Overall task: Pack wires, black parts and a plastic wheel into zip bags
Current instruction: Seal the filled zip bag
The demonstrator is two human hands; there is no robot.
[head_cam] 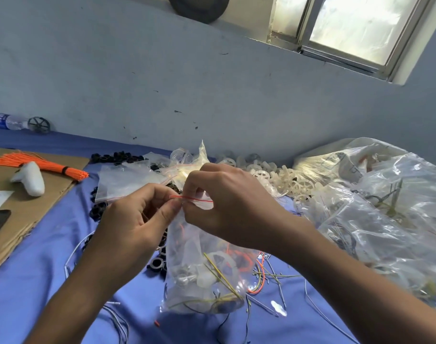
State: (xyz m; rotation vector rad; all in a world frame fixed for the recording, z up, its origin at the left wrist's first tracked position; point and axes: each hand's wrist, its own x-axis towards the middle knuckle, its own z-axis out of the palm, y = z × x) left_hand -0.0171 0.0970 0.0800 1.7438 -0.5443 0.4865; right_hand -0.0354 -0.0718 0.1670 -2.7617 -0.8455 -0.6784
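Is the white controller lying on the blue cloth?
No, the white controller rests on the brown cardboard at left, against the orange wire bundle.

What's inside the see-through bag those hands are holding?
Through the clear plastic zip bag show thin yellow wires, orange wires and a white plastic wheel. Whatever lies at the crumpled bottom is too blurred to tell.

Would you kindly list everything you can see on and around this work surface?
zip bag: one, clear, red seal, centre, filled
spare zip bags: several, clear, behind it
black parts: many, black, left of centre
plastic wheels: pile, white, back right
orange wires: one bundle, on cardboard, left
loose wires: many, mixed colours, on blue cloth
water bottle: one, clear, far left
hands: left hand and right hand, both pinching the bag's seal
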